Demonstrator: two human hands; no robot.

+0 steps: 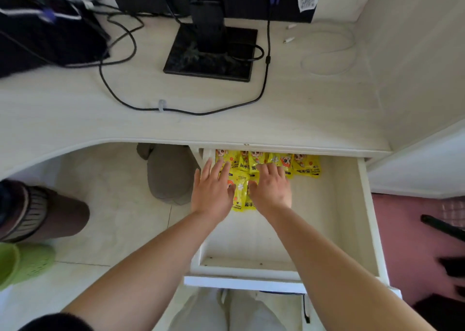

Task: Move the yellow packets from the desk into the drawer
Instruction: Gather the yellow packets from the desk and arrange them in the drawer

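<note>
Both hands flat, fingers spread, nothing pinched. My left hand and right hand press palms-down on the yellow packets, with one packet showing in the gap between them. Neither hand grips; they look to be pushing or levelling the pile.

Packets sit inside the open drawer, bunched at its back edge toward the left corner, partly tucked under the desk lip. I see no yellow on the desk top, so I judge the transfer about done.

Risks from here: the pile overlaps in a heap. If it stands too high at the back, the top packets could catch under the desk edge when the drawer slides in, crumpling or jamming. Pushing too hard could also slide glossy packets over each other.

Look: bright yellow sachets, cartoon face and dark lettering, shiny film, flat, slightly crinkled; likely slippery.
</note>
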